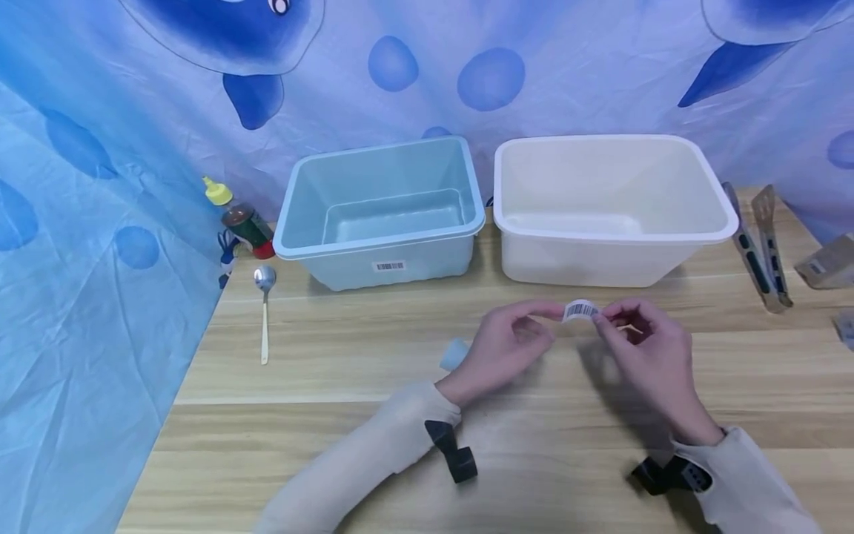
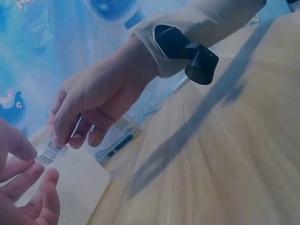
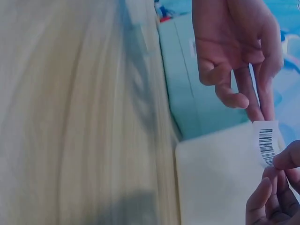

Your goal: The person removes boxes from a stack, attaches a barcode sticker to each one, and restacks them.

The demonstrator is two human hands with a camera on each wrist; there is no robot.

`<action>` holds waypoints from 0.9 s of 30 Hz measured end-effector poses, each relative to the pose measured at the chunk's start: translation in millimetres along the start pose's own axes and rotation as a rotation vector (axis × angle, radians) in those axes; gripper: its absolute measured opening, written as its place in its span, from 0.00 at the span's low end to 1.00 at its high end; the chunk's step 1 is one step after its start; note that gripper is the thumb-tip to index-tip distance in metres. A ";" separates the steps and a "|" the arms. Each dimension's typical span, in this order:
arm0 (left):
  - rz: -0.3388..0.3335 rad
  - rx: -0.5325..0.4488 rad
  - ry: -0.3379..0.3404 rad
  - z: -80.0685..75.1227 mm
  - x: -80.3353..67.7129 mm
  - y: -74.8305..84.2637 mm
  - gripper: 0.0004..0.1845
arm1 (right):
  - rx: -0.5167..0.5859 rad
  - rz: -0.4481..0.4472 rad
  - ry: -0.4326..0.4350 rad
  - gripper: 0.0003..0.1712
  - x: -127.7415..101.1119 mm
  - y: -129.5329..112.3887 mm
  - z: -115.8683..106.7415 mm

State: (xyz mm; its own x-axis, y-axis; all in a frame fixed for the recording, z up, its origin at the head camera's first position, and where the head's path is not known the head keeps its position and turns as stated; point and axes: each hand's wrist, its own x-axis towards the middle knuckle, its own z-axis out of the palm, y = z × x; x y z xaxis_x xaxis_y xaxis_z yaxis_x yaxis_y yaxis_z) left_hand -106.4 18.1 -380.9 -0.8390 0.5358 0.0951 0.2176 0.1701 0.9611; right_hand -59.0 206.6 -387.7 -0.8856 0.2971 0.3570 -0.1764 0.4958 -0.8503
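A small curved barcode label [image 1: 580, 310] stretches between my two hands over the table, just in front of the white bin [image 1: 567, 259]. The left hand [image 1: 507, 341] pinches its left end at the tips of outstretched fingers, while the left thumb stays apart, as the right wrist view shows. At the other end, the right hand [image 1: 643, 348] grips the label between thumb and fingertips, the remaining fingers curled. Seen from the left wrist, the label [image 2: 49, 153] has its printed bars facing the camera. Behind the left wrist lies a light blue piece [image 1: 454, 354], partly covered.
A light blue bin [image 1: 427, 263], bearing a barcode label [image 1: 389, 266], stands left of the white one. Farther left are a spoon [image 1: 265, 315] and a yellow-capped bottle [image 1: 243, 222]. Tongs [image 1: 754, 256], a slotted turner [image 1: 767, 230] and a clear box [image 1: 827, 265] lie right.
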 end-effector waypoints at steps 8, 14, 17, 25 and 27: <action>-0.024 0.041 -0.014 9.7 28.9 -6.6 0.22 | -0.013 0.124 0.013 0.08 16.9 16.1 -5.6; -0.012 0.086 -0.015 11.9 42.4 -14.6 0.27 | 0.030 0.165 0.028 0.07 28.3 25.8 -1.3; -0.007 0.101 0.003 12.9 48.0 -17.4 0.28 | 0.062 0.175 0.029 0.07 34.4 28.6 1.5; 0.015 0.104 -0.012 14.3 57.6 -19.8 0.30 | 0.053 0.198 0.055 0.07 42.8 30.0 6.4; 0.021 0.113 -0.014 15.4 58.9 -20.1 0.31 | 0.050 0.202 0.054 0.07 43.5 30.8 7.4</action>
State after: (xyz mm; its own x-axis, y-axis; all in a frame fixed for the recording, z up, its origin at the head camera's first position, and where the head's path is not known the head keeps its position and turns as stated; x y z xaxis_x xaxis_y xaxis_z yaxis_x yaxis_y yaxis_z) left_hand -152.5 58.9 -398.6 -0.8264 0.5520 0.1108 0.2911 0.2504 0.9233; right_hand -106.2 228.8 -401.2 -0.8811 0.4302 0.1964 -0.0198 0.3815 -0.9242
